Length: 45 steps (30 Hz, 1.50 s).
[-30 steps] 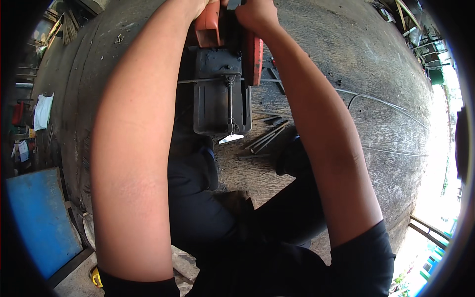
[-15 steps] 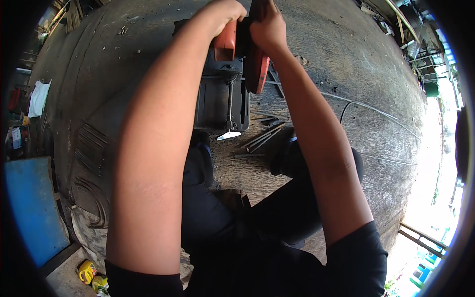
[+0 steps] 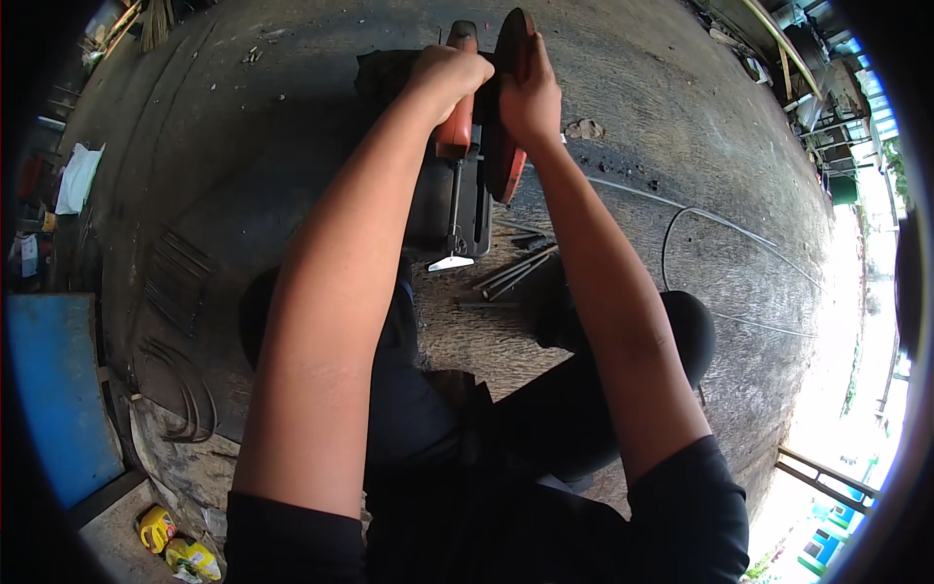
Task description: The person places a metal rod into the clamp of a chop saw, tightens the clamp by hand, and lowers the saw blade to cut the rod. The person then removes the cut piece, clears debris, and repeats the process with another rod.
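Observation:
In front of me stands a cut-off saw with an orange-red handle [image 3: 455, 133] and a round red and dark disc guard [image 3: 503, 175]. My left hand [image 3: 451, 78] is closed around the orange-red handle, fingers curled toward the right. My right hand [image 3: 531, 109] lies against the right side of the guard, its fingers stretched upward; part of the thumb side is hard to make out. Below the handle runs a clamp screw [image 3: 454, 209] with a pale crank plate [image 3: 450, 264] at its near end. The dark saw base [image 3: 428, 219] rests on the ground between my legs.
Several thin metal rods [image 3: 516, 276] lie right of the base. A long bent rod [image 3: 671, 202] crosses the ground farther right. Bent bars [image 3: 180, 389] and a blue panel [image 3: 60, 389] are at left, with yellow packages [image 3: 156, 529] lower down. Clutter lines the right edge.
Both hands and the orange-red handle with its guard have come nearer to me, lower in the picture. More of the guard's top shows. The crank plate has barely shifted.

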Tool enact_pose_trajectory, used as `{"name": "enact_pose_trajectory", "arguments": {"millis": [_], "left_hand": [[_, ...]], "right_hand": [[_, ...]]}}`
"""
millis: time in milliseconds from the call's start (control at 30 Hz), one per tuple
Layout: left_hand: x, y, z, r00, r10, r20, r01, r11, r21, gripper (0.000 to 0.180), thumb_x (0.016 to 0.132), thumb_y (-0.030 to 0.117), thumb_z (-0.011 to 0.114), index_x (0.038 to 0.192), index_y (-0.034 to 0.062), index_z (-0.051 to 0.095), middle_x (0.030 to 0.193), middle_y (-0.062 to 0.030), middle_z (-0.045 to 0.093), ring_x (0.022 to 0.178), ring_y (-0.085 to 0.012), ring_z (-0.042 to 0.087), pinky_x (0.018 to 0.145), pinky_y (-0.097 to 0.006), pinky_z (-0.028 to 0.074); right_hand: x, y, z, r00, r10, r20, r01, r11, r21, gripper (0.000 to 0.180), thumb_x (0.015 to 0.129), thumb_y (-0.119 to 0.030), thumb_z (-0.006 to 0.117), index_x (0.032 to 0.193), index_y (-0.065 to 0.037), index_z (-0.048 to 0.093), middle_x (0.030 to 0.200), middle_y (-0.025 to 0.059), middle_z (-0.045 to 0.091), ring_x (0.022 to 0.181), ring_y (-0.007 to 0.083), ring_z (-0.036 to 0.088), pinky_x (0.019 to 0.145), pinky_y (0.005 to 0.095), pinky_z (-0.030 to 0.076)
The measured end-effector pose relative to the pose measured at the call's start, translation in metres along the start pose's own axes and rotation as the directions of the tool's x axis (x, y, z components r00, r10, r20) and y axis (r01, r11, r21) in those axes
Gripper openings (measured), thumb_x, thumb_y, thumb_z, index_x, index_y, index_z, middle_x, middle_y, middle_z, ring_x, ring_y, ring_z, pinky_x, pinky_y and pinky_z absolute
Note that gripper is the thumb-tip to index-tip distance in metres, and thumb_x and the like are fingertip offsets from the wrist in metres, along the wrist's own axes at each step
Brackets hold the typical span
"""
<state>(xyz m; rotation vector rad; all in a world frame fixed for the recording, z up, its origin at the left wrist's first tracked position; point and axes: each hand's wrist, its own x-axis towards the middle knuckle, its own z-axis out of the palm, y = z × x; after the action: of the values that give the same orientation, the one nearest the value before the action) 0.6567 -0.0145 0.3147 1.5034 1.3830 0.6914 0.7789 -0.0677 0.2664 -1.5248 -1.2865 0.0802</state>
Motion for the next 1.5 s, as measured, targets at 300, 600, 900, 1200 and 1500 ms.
{"name": "enact_pose_trajectory", "arguments": {"millis": [300, 600, 900, 1200, 1500], "left_hand": [[-0.028, -0.019, -0.003, 0.999, -0.003, 0.038, 0.004, 1.0, -0.027, 0.02, 0.069, 0.013, 0.065, 0.076, -0.0055, 0.061, 0.073, -0.0116, 0.06, 0.065, -0.02, 0.057, 0.059, -0.035, 0.046], [-0.036, -0.03, -0.002, 0.994, -0.052, 0.094, 0.055, 0.998, -0.03, 0.016, 0.072, 0.008, 0.062, 0.084, -0.0021, 0.061, 0.072, -0.0078, 0.06, 0.061, -0.0178, 0.06, 0.057, -0.031, 0.048], [-0.053, -0.032, 0.006, 0.992, -0.081, 0.095, 0.093, 0.987, -0.133, 0.017, 0.078, 0.007, 0.061, 0.093, 0.0003, 0.06, 0.076, -0.0059, 0.06, 0.065, -0.0165, 0.059, 0.061, -0.03, 0.048], [-0.056, -0.043, 0.006, 0.995, -0.072, 0.066, 0.08, 0.99, -0.12, 0.019, 0.077, 0.003, 0.061, 0.096, -0.0025, 0.06, 0.081, -0.0061, 0.061, 0.072, -0.0143, 0.06, 0.068, -0.028, 0.047], [-0.063, -0.048, 0.011, 0.993, -0.089, 0.075, 0.096, 0.991, -0.095, 0.028, 0.08, 0.005, 0.059, 0.106, -0.002, 0.056, 0.088, -0.0079, 0.059, 0.076, -0.0172, 0.059, 0.071, -0.031, 0.049]], "right_hand": [[-0.03, -0.008, 0.0, 0.992, -0.109, -0.059, 0.109, 0.994, -0.01, 0.077, 0.077, 0.001, 0.051, 0.147, -0.012, 0.022, 0.138, 0.0282, 0.039, 0.121, 0.0479, 0.044, 0.095, 0.0468, 0.045], [-0.048, -0.004, -0.001, 0.997, 0.064, -0.053, -0.062, 0.997, 0.041, 0.072, 0.076, 0.0, 0.053, 0.144, -0.002, 0.028, 0.133, 0.0364, 0.04, 0.117, 0.0501, 0.046, 0.095, 0.0472, 0.044], [-0.062, -0.003, -0.005, 0.989, 0.105, -0.104, -0.099, 0.993, 0.059, 0.073, 0.072, -0.002, 0.061, 0.14, -0.003, 0.035, 0.135, 0.0307, 0.042, 0.123, 0.0473, 0.044, 0.103, 0.0454, 0.038], [-0.072, -0.005, -0.007, 0.984, 0.138, -0.109, -0.133, 0.989, 0.059, 0.076, 0.07, 0.003, 0.06, 0.141, -0.007, 0.035, 0.141, 0.0259, 0.038, 0.127, 0.0425, 0.042, 0.105, 0.0435, 0.037], [-0.08, -0.001, -0.008, 0.984, 0.152, -0.093, -0.143, 0.985, 0.095, 0.074, 0.071, 0.001, 0.061, 0.141, -0.007, 0.036, 0.141, 0.025, 0.038, 0.129, 0.042, 0.04, 0.107, 0.0439, 0.035]]}}
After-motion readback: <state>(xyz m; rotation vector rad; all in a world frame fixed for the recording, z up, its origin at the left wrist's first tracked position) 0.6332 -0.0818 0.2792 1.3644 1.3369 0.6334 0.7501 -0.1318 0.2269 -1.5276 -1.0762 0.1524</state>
